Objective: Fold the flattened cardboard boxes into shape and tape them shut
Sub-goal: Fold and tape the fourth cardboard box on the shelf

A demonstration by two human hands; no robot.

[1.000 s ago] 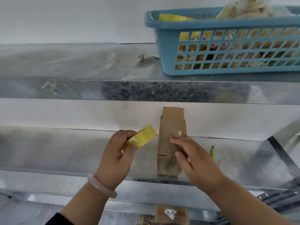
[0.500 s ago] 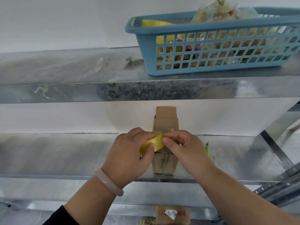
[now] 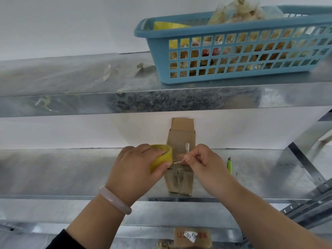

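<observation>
Firstly, lower shelf (image 3: 71, 173): metal, and it carries the work.

Blue basket (image 3: 197, 27): on the shelf above, well apart from the hands and no part of the coming move.

Cardboard box (image 3: 181, 141): lies on the lower shelf with its long axis running away from me toward the wall. The far flap is open and the near end is folded in.

Left hand (image 3: 133, 169): fingers curled round the tape roll (image 3: 161, 159), just left of the box.

Right hand (image 3: 203, 162): thumb and forefinger pinch the free end of the tape, above the box's right side. I judge this the nearer hand for laying it down.

Tape strip (image 3: 178, 158): short and clear, stretched left to right between the hands. It therefore runs across the box's long axis, just above it and beyond the near end. I judge that the next move turns on this crossing.

Green cutter (image 3: 229, 166): on the shelf right of the box, untouched.

Change: half a second ago the hands met at the roll, with the right fingers picking at the tape's end. Now they stand apart with the strip drawn out. A second ago the right hand lay on the box.
</observation>
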